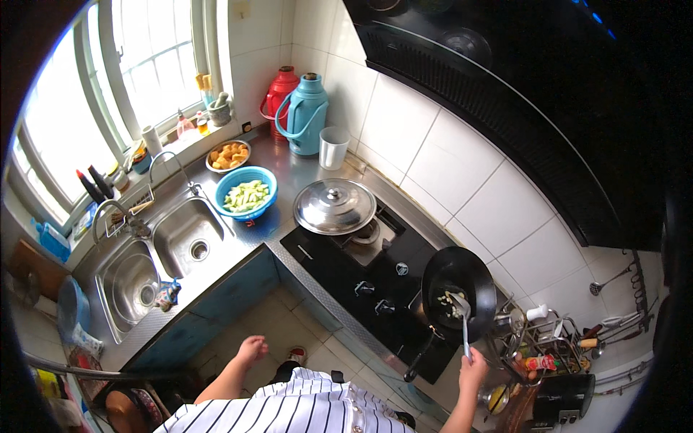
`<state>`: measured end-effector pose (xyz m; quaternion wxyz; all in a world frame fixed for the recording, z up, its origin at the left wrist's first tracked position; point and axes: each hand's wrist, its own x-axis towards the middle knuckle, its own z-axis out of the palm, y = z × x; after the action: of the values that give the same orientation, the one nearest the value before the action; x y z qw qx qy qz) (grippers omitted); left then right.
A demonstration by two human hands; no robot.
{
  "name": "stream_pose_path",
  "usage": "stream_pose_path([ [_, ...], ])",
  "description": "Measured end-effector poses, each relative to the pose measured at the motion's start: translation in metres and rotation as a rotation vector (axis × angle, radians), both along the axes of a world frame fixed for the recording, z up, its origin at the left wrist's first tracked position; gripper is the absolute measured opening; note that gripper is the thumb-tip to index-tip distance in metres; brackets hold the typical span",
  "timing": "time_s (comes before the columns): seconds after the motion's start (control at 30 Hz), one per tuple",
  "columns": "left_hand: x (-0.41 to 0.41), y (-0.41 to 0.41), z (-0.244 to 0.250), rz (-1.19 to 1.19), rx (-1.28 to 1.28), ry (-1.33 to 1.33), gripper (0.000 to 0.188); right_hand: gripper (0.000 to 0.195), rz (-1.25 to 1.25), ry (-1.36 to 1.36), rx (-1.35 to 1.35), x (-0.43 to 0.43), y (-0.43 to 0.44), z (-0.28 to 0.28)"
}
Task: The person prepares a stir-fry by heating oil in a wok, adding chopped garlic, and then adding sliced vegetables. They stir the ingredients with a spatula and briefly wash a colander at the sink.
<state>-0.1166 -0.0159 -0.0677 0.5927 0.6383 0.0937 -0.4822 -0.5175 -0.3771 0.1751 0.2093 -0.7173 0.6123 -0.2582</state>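
Observation:
My right hand (472, 369) is closed on the handle of a metal spatula (464, 325), whose blade rests among small pale pieces (450, 304) in a black wok (482, 287). The wok stands on the right side of the black gas stove (325, 260), its handle pointing towards me. My left hand (253, 349) hangs over the floor in front of the counter, fingers curled and touching nothing. A round steel lid (334, 207) lies at the stove's left end. Left of it, a blue plastic basin (246, 193) holds cut green vegetable pieces (247, 196).
Behind the basin are a metal bowl (228, 156) of golden-brown pieces, a blue thermos flask (308, 116), a red one (281, 97) and a translucent cup (333, 148). A double sink (187, 235) is at left. The range hood (487, 124) overhangs the stove; a wire rack (557, 341) stands right.

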Motion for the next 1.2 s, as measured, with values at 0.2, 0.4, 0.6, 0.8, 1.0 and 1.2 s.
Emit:
stream_pose_path([
  [0.2, 0.119, -0.086, 0.081, 0.068, -0.174, -0.253, 0.022, 0.03, -0.113, -0.2, 0.01, 0.003, 0.013, 0.001],
  [0.4, 0.279, -0.145, 0.102, 0.48, -0.486, 0.156, 0.032, 0.031, -0.284, -0.601, 0.155, 0.034, 0.046, 0.019],
  [0.6, 0.335, -0.186, 0.082, 0.567, -0.278, 0.231, 0.047, 0.029, -0.315, -0.774, 0.082, 0.036, 0.08, 0.024],
  [0.8, 0.347, -0.201, 0.079, 0.574, -0.226, 0.319, 0.054, 0.028, -0.392, -0.788, 0.032, 0.031, 0.107, 0.027],
  [1.0, 0.371, -0.207, 0.079, 0.449, -0.066, 0.283, 0.04, 0.027, -0.44, -0.812, 0.054, 0.042, 0.112, 0.03],
  [1.2, 0.388, -0.204, 0.068, 0.548, -0.16, 0.232, 0.035, 0.028, -0.43, -0.676, 0.08, 0.034, 0.104, 0.012],
])
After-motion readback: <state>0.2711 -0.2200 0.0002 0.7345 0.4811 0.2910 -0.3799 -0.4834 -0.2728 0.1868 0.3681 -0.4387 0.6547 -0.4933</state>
